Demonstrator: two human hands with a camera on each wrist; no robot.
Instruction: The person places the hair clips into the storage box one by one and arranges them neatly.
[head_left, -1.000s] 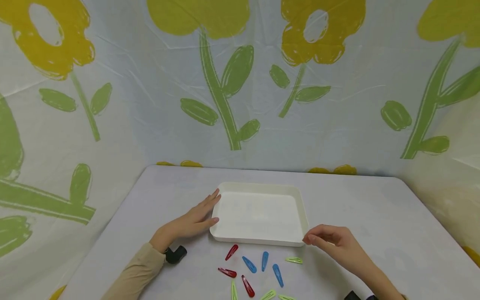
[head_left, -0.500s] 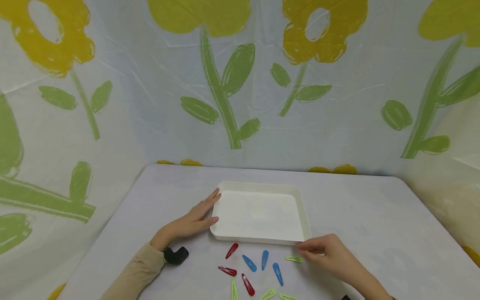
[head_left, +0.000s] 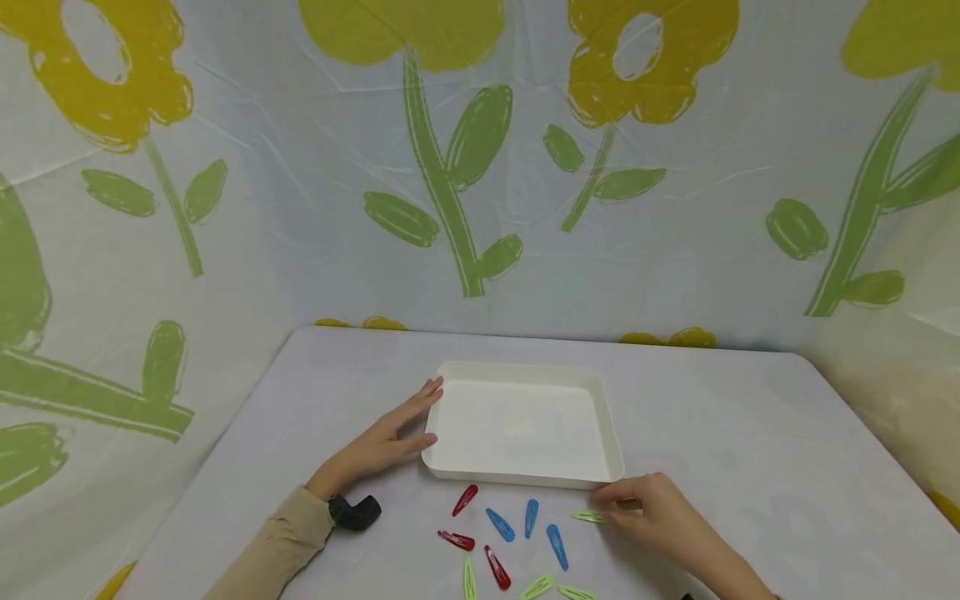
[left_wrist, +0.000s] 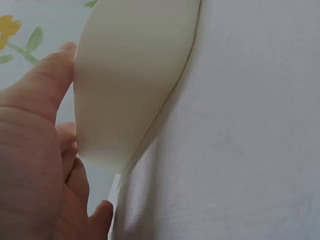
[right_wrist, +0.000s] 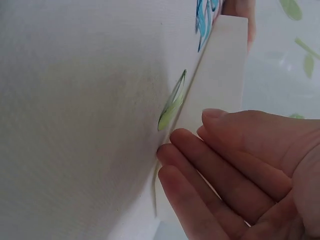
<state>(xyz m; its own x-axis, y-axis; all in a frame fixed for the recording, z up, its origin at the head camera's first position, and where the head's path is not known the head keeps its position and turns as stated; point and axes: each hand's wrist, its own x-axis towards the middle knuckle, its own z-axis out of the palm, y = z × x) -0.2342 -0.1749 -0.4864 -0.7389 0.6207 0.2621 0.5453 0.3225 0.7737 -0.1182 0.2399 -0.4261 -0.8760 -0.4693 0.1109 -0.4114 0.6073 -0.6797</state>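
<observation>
A white rectangular tray [head_left: 517, 481] with nothing in it lies mid-table. Along its left side my left hand [head_left: 378, 446] rests with extended fingers, the thumb and fingertips at the rim; the left wrist view shows these fingers against the tray wall [left_wrist: 130, 85]. By the tray's front right corner is my right hand [head_left: 660, 512], fingers loosely bent. Its fingertips are close to a light green snap hair clip [head_left: 588, 517]. In the right wrist view a gap shows between that hand [right_wrist: 240, 175] and the clip [right_wrist: 171, 104], which lies on the table beside the tray.
In front of the tray lie red clips [head_left: 465, 500], blue clips [head_left: 531, 518] and more green clips [head_left: 536, 587] at the lower frame edge. A black wrist camera [head_left: 355, 512] sits by the left cuff. A flower-printed curtain [head_left: 322, 208] stands behind the table.
My right hand has moved from the tray's right corner slightly down and left to the green clip. The left hand keeps its place on the tray.
</observation>
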